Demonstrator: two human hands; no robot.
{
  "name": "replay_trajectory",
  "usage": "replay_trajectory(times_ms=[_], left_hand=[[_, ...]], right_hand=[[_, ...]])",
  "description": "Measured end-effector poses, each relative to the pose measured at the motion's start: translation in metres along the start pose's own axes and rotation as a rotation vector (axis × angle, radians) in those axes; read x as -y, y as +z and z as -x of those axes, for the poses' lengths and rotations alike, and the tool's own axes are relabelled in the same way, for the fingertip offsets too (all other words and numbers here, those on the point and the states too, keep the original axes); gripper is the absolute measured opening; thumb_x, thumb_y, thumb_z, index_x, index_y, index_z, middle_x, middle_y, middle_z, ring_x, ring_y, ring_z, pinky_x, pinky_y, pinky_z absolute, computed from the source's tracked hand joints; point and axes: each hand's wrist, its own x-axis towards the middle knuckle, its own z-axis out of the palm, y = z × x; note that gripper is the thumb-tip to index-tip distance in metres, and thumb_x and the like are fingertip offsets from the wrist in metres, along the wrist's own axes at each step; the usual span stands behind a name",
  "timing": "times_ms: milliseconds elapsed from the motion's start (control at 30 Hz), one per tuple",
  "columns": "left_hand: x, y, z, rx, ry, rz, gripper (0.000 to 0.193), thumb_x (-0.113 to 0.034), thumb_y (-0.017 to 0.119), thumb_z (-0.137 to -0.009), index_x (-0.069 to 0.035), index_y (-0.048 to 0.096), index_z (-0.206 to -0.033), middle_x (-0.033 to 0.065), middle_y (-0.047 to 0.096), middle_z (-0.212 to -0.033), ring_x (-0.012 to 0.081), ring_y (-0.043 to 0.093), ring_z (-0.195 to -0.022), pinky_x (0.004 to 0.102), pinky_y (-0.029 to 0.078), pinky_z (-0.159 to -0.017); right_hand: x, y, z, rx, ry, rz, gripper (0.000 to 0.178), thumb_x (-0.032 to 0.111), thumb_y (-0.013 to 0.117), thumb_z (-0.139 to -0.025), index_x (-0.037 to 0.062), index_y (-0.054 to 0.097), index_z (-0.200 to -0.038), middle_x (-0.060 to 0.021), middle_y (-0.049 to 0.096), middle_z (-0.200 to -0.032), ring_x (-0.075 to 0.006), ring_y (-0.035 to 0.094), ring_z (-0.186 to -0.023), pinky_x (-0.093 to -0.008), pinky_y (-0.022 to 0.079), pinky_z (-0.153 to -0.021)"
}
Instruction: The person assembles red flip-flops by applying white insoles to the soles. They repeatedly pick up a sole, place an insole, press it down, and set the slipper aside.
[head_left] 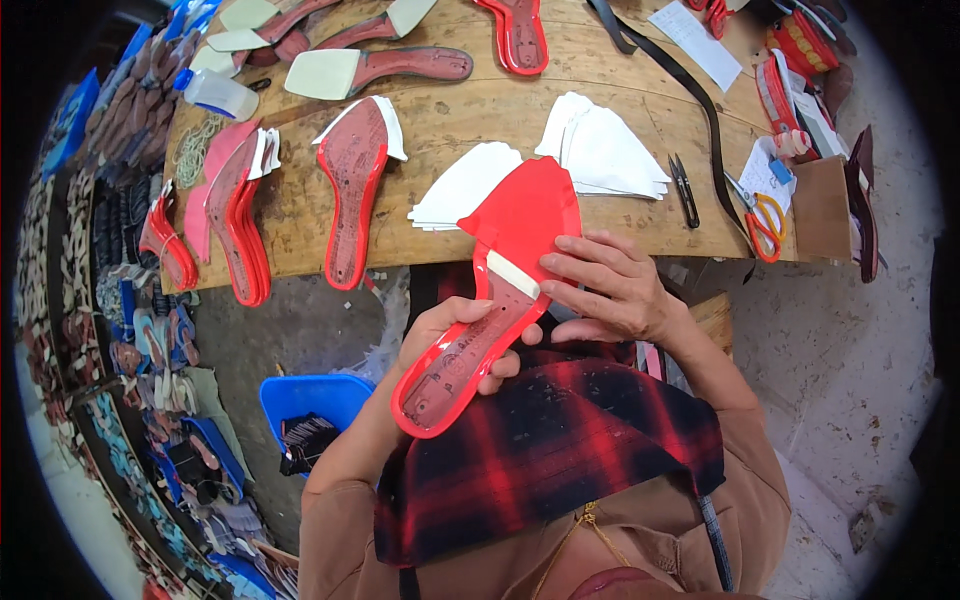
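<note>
A shoe insole [455, 365] with a glossy red rim is held slantwise above my lap, its narrow heel end toward me. Smooth red material [525, 210] covers its wide forepart, and a cream strip [512, 272] crosses just below that. My left hand [455, 325] is closed around the insole's middle, thumb on top and fingertips showing at the opposite edge. Against the right edge of the red forepart, my right hand [615, 285] grips with its fingers laid along the edge and its thumb lower down. Stacked white pieces [470, 185] lie on the table just beyond.
On the wooden table [440, 110] are more red-rimmed insoles [350, 200], a second white stack [605, 150], black snips [685, 190], orange-handled scissors [767, 225], a black strap [690, 80] and a plastic bottle [218, 93]. A blue bin [315, 400] stands below; loaded racks [160, 350] line the left.
</note>
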Motion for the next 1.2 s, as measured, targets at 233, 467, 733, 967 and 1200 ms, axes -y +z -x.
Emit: replay_trajectory(times_ms=[233,467,733,967,1200], left_hand=[[0.004,-0.004,0.003,0.034,-0.102,0.091,0.053,-0.027,0.047,-0.097,0.004,0.031,-0.137,0.0237,0.050,-0.113,0.0214,0.056,-0.062,0.0318,0.054,-0.046],[0.004,0.013,0.001,-0.181,-0.104,-0.176,0.041,-0.034,0.048,-0.096,0.003,0.053,-0.114,0.0148,0.059,-0.099,0.0191,0.053,-0.056,0.0312,0.045,-0.047],[0.007,0.019,0.001,-0.250,-0.058,-0.222,0.047,-0.033,0.048,-0.095,0.006,0.047,-0.119,0.0195,0.059,-0.098,0.0202,0.055,-0.050,0.0286,0.047,-0.039],[0.009,0.005,-0.003,-0.124,-0.060,-0.054,0.050,-0.030,0.048,-0.095,0.008,0.041,-0.125,0.0220,0.056,-0.102,0.0210,0.057,-0.055,0.0306,0.050,-0.041],[0.009,0.007,-0.002,-0.113,-0.049,-0.069,0.050,-0.029,0.050,-0.093,0.009,0.040,-0.125,0.0218,0.055,-0.100,0.0211,0.058,-0.054,0.0303,0.053,-0.041]], right_hand=[[-0.003,-0.001,0.005,-0.038,0.045,-0.047,0.029,0.016,0.077,-0.075,0.0096,0.069,-0.102,-0.0055,0.067,-0.106,-0.0249,0.063,-0.103,-0.0404,0.048,-0.093],[0.013,0.022,0.000,-0.246,0.322,-0.130,0.018,0.005,0.073,-0.076,0.0031,0.066,-0.092,-0.0091,0.064,-0.085,-0.0265,0.060,-0.078,-0.0381,0.045,-0.071],[0.024,0.036,-0.007,-0.453,0.495,-0.116,0.013,-0.001,0.065,-0.080,0.0022,0.064,-0.093,-0.0098,0.066,-0.087,-0.0277,0.060,-0.078,-0.0368,0.045,-0.070],[0.028,0.051,-0.002,-0.665,0.659,-0.317,0.008,0.001,0.059,-0.089,0.0014,0.063,-0.095,-0.0102,0.066,-0.091,-0.0239,0.060,-0.084,-0.0339,0.046,-0.077],[0.029,0.052,-0.005,-0.693,0.689,-0.282,0.009,0.000,0.059,-0.090,0.0009,0.062,-0.097,-0.0113,0.066,-0.096,-0.0233,0.060,-0.087,-0.0336,0.047,-0.081]])
